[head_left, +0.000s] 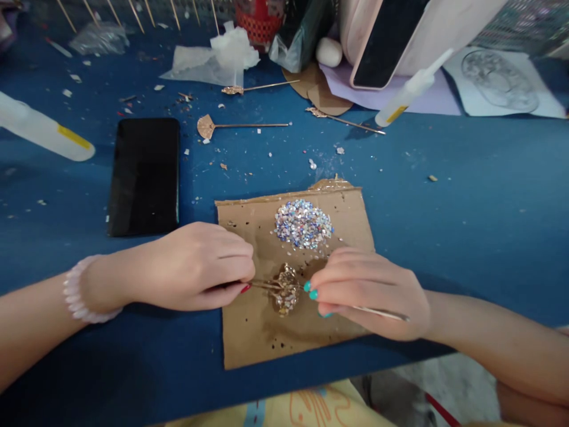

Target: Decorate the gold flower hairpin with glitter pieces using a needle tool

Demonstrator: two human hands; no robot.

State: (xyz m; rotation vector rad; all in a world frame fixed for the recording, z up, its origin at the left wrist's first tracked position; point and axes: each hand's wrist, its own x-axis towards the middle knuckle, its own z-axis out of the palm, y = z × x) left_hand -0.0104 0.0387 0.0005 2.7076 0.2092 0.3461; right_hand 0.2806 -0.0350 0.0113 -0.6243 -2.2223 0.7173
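My left hand (200, 267) is closed, pinching the thin stem of a gold hair stick, whose ornament (287, 290) has shiny chips on it and lies over a piece of cardboard (244, 341). My right hand (371, 290) is closed around a slim metal tool (386, 312). Its working end is at the right edge of the ornament, too small to tell tweezers from a pick. Just beyond, a pile of glittering shell-like chips (302, 224) sits on the cardboard.
A black phone (144, 178) lies left of the cardboard. Glue bottles (48, 127) stand or lean at the left and back right. Behind are a fan-topped hair stick (207, 126), crumpled tissue (233, 50), a pink stand (427, 35) and a drawing (500, 80). Scraps dot the blue table.
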